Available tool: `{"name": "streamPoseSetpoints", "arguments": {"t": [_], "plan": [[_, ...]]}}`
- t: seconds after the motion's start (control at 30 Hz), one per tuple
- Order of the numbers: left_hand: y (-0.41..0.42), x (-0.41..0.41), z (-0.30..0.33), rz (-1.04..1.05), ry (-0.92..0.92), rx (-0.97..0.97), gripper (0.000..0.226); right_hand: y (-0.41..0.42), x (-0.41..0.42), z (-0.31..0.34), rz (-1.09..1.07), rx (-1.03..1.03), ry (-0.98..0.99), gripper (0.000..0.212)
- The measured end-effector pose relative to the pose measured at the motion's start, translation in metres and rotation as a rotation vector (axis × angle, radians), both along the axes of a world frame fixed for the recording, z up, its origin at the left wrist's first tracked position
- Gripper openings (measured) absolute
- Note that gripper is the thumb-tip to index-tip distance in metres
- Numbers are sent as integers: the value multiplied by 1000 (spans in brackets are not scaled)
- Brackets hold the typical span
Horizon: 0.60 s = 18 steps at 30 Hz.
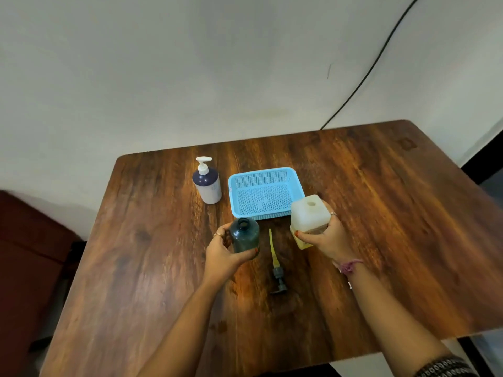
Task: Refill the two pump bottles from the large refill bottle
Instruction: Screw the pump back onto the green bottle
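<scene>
Hands both busy over wooden bench [381, 202]. Left hand [223, 254] wrapped round dark teal pump bottle [244, 235], fingers clamped on its side, thumb at the front near the base; bottle upright on the bench, neck open w/ no pump fitted. Its pump head [278, 278] lies flat on the bench just right of it, between the two hands, yellowish dip tube [273, 247] pointing away from the person toward the basket. Right hand [325, 238] clamped on large refill bottle [309, 217], a whitish translucent squarish container, cap off, round opening visible on top; yellowish liquid shows low inside. Cannot tell if its base touches the bench or is held just above. Refill bottle sits at the near right corner of light blue mesh basket [265, 191], overlapping it in view. Second pump bottle [207, 186], dark top w/ pale body and white pump on, stands upright left of the basket, apart from both hands. Black cable [378, 61] runs down the wall behind the bench.
</scene>
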<state>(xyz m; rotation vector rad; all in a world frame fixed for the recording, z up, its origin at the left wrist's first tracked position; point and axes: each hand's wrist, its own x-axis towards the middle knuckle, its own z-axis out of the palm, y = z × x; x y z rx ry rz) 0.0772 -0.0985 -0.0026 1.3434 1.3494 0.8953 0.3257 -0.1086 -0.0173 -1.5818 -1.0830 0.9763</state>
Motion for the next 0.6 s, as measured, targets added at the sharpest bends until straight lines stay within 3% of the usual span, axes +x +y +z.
{"name": "streamPoseSetpoints", "arguments": {"t": [0.6], "plan": [[-16,7,-52,52,9,-94,67,-25,13,-30,20,-76,16,91]]}}
